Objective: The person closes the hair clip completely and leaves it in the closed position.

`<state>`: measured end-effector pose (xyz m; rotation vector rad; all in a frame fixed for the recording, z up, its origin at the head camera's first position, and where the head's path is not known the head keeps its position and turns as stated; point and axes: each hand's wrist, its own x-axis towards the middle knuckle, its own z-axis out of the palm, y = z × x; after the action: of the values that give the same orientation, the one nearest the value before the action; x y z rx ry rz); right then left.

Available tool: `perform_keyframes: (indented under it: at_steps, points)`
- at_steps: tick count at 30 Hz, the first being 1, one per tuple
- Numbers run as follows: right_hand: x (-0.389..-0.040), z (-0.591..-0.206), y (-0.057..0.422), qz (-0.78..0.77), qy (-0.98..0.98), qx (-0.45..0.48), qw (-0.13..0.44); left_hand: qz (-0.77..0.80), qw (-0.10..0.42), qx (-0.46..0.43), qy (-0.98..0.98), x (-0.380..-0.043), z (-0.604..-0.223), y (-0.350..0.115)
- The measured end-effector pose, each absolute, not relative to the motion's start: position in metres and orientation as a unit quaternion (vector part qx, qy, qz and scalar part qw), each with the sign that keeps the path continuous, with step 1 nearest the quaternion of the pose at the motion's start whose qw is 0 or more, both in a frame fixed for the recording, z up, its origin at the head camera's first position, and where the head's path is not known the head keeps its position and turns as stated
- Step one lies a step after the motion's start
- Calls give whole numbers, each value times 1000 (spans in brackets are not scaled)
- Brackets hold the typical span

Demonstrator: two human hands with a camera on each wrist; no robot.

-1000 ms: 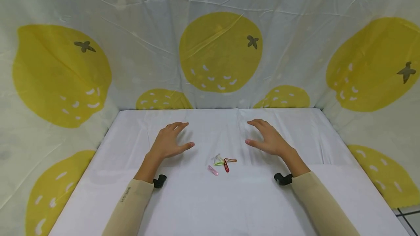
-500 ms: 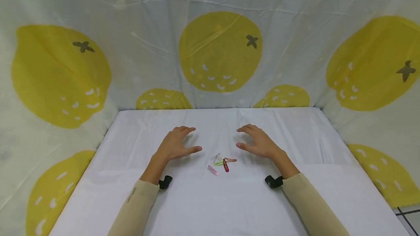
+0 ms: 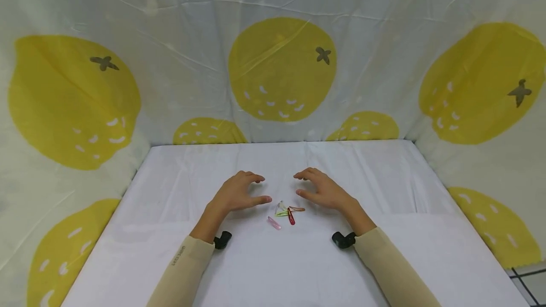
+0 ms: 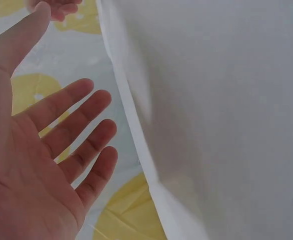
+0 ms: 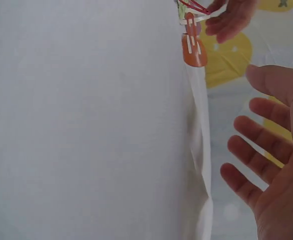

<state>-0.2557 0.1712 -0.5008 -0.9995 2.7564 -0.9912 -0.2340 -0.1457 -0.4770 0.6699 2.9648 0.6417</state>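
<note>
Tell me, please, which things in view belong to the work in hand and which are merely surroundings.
Likely in the work:
pink clip, red clip, orange clip, green clip, pale clip
left hand and right hand, near the clips, holding nothing

Surroundings:
white tablecloth
lemon-print backdrop
beige sleeves
black wrist devices
tiled floor

Flat rectangular tabletop under a smooth white cloth [image 3: 273, 269], lightly creased toward the far edge. Pale grey-white fabric sheeting [image 3: 183, 56] with a slight sheen forms walls on the left, far and right sides. Large yellow lemon-like fruit prints [image 3: 281, 77] repeat across it, several bearing dark star-shaped stem marks [image 3: 323, 55] and short white flecks. Wrinkles cross the far wall. Near right: light-coloured tiled floor [image 3: 535, 284] with dark joints. Illumination soft and diffuse.
</note>
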Motion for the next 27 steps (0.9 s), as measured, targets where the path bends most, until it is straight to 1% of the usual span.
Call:
perform_keyframes:
  at_steps: [8,19,27]
  points:
    - [-253,-500,158,-322,884,-337,48,209,38,219,952,-233,-478,-134]
    - [-251,-507,142,-336,860,-382,42,224,50,252,940,-230,-479,-125]
    - [-248,-510,129,-339,858,-382,63,241,84,266,930,-231,-481,-120]
